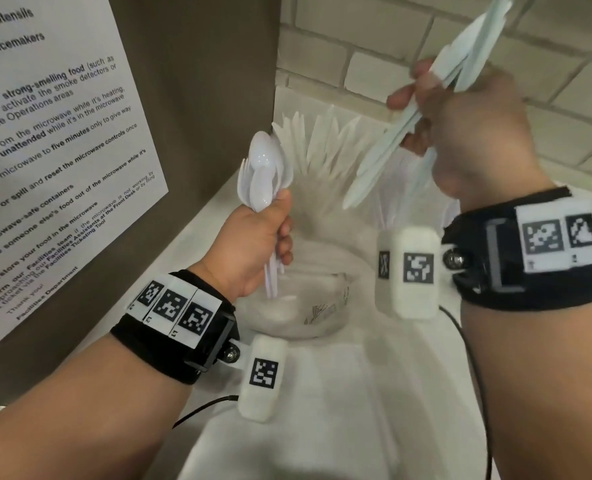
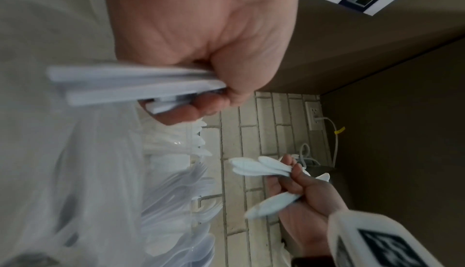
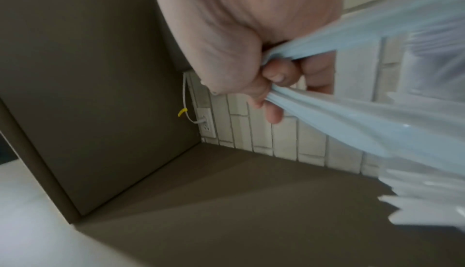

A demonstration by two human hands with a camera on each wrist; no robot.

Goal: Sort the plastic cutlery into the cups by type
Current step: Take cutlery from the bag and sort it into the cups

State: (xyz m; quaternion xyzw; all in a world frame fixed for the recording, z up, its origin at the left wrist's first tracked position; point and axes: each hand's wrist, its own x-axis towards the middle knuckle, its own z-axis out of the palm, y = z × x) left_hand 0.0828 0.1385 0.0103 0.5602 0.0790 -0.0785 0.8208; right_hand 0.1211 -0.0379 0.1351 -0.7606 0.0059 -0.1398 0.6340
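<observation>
My left hand point(image 1: 253, 237) grips a bunch of white plastic spoons point(image 1: 265, 171) by the handles, bowls up; at least one fork seems mixed in. The left wrist view shows the same fist point(image 2: 201, 42) around the handles point(image 2: 130, 84). Just below that hand stands a clear cup point(image 1: 322, 323) with a fork drawing on its wall. My right hand point(image 1: 471, 133), raised at the back right, holds a tilted, blurred bundle of white knives point(image 1: 408, 133); the fingers point(image 3: 274, 76) curl round them point(image 3: 352, 116). Behind, more knives point(image 1: 325, 140) fan out of a clear cup.
A brown cabinet side with a printed notice point(image 1: 62, 150) closes off the left. A white brick wall point(image 1: 495, 64) runs along the back, with an outlet and cable point(image 3: 206, 124). The white counter point(image 1: 322, 393) spreads toward me. More cutlery point(image 1: 391, 209) stands behind the right wrist camera.
</observation>
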